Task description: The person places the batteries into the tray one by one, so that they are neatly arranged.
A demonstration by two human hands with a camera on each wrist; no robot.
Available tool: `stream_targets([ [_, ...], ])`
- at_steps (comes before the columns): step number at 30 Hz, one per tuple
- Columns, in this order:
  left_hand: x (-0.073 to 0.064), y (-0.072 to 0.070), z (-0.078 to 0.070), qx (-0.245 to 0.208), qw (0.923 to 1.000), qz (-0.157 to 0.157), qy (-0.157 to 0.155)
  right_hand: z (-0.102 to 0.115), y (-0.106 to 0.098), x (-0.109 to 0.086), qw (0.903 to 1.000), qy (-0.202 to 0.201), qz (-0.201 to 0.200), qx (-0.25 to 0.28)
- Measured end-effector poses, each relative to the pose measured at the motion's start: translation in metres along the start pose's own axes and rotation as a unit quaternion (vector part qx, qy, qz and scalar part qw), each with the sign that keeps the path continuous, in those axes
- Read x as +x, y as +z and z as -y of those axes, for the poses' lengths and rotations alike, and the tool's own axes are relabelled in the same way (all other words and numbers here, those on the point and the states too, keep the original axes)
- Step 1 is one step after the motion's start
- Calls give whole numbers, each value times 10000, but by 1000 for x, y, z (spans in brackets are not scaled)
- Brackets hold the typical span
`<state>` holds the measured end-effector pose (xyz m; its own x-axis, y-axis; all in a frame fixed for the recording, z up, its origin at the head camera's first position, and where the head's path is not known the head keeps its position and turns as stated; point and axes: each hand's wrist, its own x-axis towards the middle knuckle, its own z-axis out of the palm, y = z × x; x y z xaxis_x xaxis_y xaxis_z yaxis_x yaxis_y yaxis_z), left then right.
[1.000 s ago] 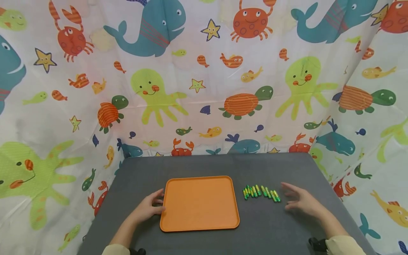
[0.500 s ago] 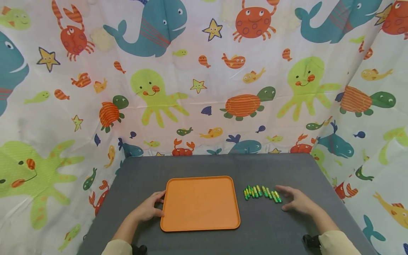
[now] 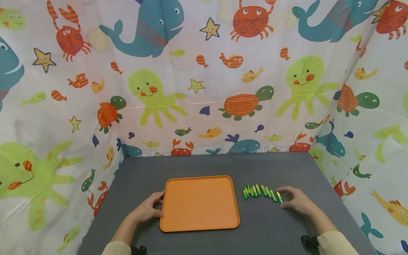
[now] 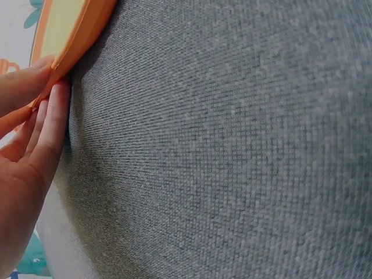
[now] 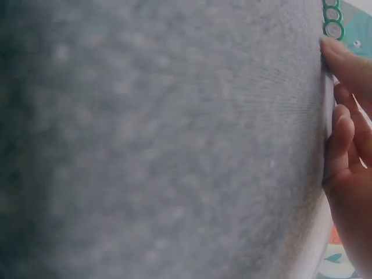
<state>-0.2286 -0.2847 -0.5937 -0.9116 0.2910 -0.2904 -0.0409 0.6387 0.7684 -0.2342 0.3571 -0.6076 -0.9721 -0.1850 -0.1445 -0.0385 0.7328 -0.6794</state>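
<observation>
My left hand [image 3: 147, 208] holds the left edge of an orange tray [image 3: 199, 203] that lies flat on the table. In the left wrist view the thumb is on the tray's rim [image 4: 87, 32] and the fingertips are against its outer side. Right of the tray lies an uneven row of small green and yellow batteries [image 3: 257, 190]. At the right end of that row my right hand [image 3: 298, 201] pinches one battery [image 3: 279, 197] lengthwise between thumb and index finger, a small gap from its neighbour. Silver battery ends [image 5: 333, 29] show beyond the thumb in the right wrist view.
Everything stands on a dark grey table [image 3: 220, 164]. A white curtain [image 3: 191, 124] printed with sea animals hangs behind the table and along both sides. A dark wrist strap [image 3: 310, 242] shows at the right sleeve, another at the left.
My right hand has moved left to the end of the row and taken hold of the last battery, which now sits apart from the others. The left hand has stayed at the tray's edge.
</observation>
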Motion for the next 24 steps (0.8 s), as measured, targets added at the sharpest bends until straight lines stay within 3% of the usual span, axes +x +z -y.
stream_targets([
  [12, 3, -2, 2, -121, 9999, -14, -119, -1, -7, -9, 9919, 295, -284, 1204],
  [24, 4, -2, 5, -108, 9999, 37, -62, 42, -10, -6, 9909, 70, -490, 1249],
])
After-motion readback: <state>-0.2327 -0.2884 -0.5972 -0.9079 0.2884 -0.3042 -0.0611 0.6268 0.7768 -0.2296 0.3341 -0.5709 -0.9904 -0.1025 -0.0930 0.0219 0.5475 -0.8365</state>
